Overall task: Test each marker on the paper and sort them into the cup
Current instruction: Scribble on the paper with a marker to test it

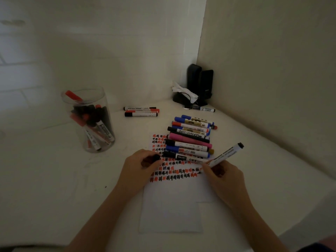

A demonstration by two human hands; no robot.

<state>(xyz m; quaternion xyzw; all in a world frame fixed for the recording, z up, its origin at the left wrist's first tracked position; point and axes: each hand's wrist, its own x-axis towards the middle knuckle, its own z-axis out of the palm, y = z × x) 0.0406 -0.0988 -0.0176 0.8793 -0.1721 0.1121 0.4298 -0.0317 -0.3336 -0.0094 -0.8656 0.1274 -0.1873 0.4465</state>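
White paper [172,206] rowed with red and black marks; heap of blue, black, pink, red-capped markers [190,137]; clear cup [87,117]; white counter [54,179].

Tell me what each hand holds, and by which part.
Right hand: a marker, gripped low on the barrel near the tip, tip on the paper. Left hand: a black cap, pinched in the fingers.

black speakers [200,83], crumpled tissue [183,90]
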